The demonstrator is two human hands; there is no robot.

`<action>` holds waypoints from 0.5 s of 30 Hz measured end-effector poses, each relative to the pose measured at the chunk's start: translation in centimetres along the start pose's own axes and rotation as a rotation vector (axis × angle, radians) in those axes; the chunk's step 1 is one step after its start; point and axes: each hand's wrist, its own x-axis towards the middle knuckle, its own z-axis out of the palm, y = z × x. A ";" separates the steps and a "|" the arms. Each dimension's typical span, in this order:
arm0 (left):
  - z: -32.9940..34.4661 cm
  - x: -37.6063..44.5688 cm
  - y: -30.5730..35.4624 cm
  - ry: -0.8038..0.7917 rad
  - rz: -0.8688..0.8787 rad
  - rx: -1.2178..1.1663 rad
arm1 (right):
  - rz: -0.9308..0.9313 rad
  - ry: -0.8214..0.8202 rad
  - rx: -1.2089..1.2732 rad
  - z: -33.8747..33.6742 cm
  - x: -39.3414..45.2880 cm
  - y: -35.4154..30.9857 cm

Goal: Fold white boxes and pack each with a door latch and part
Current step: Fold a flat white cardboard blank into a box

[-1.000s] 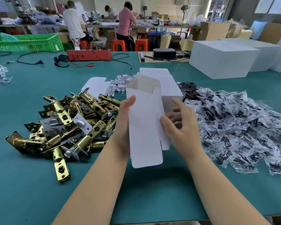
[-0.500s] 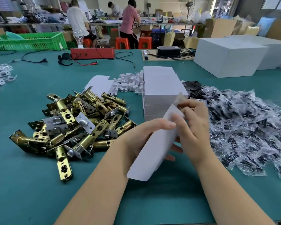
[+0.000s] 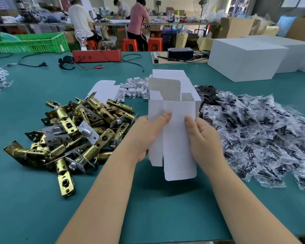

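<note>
While both the left hand (image 3: 148, 131) and right hand (image 3: 202, 136) pinched the half-opened white box (image 3: 176, 138) above the table between the latch pile (image 3: 74, 127) and bagged parts (image 3: 264, 134), folding was underway, so tucking the end flaps looked next.

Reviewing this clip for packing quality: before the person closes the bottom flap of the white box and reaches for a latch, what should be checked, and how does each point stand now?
1. Both hands on the white box: ok. The left hand and right hand grip it from either side, thumbs on the front panel.
2. Box opened into a sleeve: ok, the top end shows a hollow inside.
3. Top flaps free: ok, they stand up unfolded.
4. Bottom flap tucked: not ok, it hangs straight down.
5. Door latches at hand: ok, piled beside the left hand.
6. Bagged parts at hand: ok, heaped to the right.
</note>
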 end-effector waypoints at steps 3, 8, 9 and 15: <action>-0.3 -0.2 0.1 -0.044 0.011 -0.003 | -0.059 0.042 -0.013 0.2 -0.3 -0.2; -0.7 -0.4 0.8 -0.008 -0.008 -0.054 | -0.087 0.098 0.030 1.2 -0.7 -0.9; -0.6 -0.3 0.7 0.054 0.027 -0.042 | -0.088 0.091 0.020 1.3 -0.7 -0.9; 0.3 0.3 -0.2 0.256 0.264 0.045 | -0.029 0.011 -0.001 0.9 0.0 -0.2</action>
